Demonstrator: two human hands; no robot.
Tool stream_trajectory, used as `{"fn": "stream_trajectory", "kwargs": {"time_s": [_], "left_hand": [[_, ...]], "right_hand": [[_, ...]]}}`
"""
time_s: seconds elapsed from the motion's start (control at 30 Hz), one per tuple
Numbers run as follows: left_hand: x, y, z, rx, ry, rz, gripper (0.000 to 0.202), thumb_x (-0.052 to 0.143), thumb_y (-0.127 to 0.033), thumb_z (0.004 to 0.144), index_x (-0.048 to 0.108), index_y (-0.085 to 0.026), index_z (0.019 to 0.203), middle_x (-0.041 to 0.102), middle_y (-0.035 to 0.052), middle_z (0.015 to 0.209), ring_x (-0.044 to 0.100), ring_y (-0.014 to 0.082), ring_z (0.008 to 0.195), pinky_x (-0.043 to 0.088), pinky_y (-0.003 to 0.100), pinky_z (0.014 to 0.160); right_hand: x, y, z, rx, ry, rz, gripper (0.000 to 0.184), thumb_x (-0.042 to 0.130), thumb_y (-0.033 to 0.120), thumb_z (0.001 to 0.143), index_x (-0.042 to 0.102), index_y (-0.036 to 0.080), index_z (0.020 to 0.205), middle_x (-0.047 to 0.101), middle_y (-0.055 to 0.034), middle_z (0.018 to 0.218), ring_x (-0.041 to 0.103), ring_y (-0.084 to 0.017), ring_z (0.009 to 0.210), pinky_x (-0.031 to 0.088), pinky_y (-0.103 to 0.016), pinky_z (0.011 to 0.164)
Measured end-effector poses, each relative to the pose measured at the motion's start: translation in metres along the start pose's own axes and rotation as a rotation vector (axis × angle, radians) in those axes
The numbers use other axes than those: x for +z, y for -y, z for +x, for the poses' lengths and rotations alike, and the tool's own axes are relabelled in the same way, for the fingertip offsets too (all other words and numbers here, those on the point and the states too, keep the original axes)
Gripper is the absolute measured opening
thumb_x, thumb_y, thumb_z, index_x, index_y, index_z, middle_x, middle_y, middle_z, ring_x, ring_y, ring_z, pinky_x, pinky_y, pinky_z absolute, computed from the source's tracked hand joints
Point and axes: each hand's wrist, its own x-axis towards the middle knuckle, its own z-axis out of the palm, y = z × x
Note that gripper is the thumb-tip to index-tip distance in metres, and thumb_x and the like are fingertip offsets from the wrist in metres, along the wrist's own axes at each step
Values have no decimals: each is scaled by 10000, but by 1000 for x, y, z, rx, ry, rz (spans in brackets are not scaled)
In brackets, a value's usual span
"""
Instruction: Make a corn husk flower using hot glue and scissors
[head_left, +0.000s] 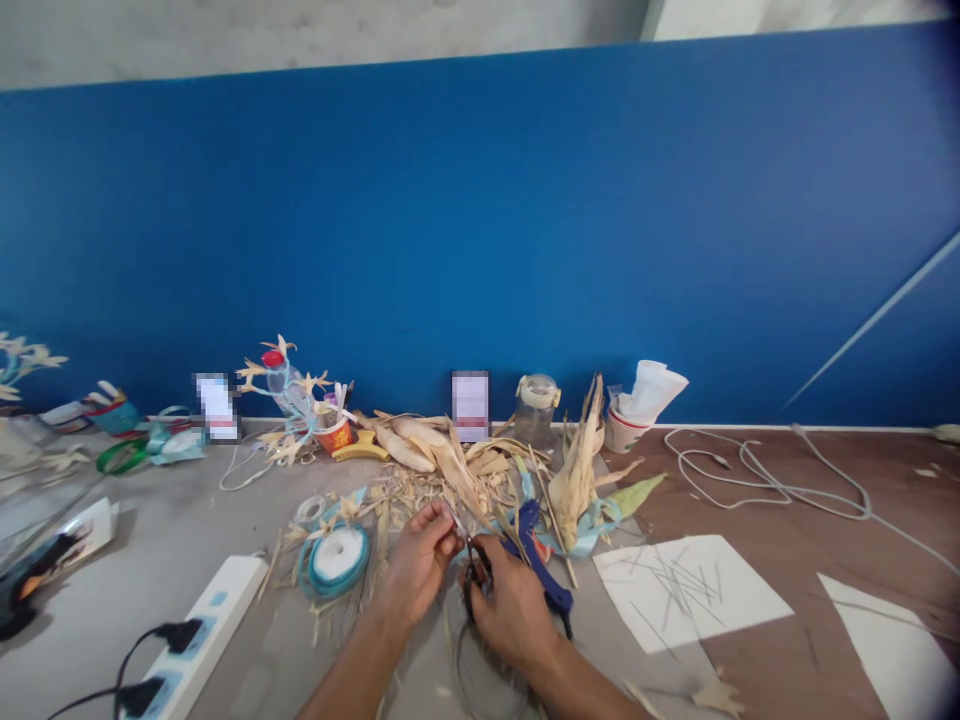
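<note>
In the head view, the left hand (pixel 418 565) pinches a thin husk strip (pixel 454 520) between thumb and fingertips. The right hand (pixel 511 612) is closed around small black scissors (pixel 475 575), and their blades point up at the strip between both hands. It seems the trimming is in hand; a clean cut calls for a taut strip seated between the blades. A blue glue gun (pixel 534 548) lies just beyond the right hand, and a tape roll (pixel 335 560) lies left of the left one.
</note>
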Motion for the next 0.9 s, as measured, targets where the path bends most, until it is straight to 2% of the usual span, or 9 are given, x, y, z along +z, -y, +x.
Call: {"fn": "stream_trajectory", "kwargs": {"time_s": [0.23, 0.4, 0.57, 0.9], "left_hand": [[4, -1, -1, 19, -14, 39, 154, 731, -173, 643, 581, -178, 610, 448, -78, 509, 331, 53, 435, 333, 202, 494], [7, -1, -2, -1, -22, 30, 142, 741, -165, 618, 600, -168, 621, 459, -80, 518, 315, 46, 438, 309, 190, 485], [6, 0, -1, -9, -10, 3, 182, 767, -159, 588, 591, -154, 632, 507, -71, 550, 320, 34, 441, 299, 179, 478], [2, 1, -1, 0, 8, 11, 261, 803, -228, 591, 554, -162, 631, 494, -75, 538, 341, 31, 429, 342, 181, 493]], "right_hand": [[1, 2, -4, -36, -20, -11, 374, 523, 112, 712, 546, 171, 1080, 675, -42, 769, 650, -212, 732, 436, -267, 671], [2, 3, -4, -44, -21, -36, 371, 519, 112, 711, 548, 169, 1077, 677, -46, 774, 647, -210, 729, 423, -265, 659], [3, 0, -3, -22, -12, -11, 383, 503, 102, 717, 545, 169, 1092, 687, -45, 783, 660, -210, 746, 438, -262, 666], [0, 0, -1, 9, 21, 36, 397, 497, 89, 734, 553, 153, 1123, 712, -81, 869, 679, -227, 823, 481, -287, 736]]}}
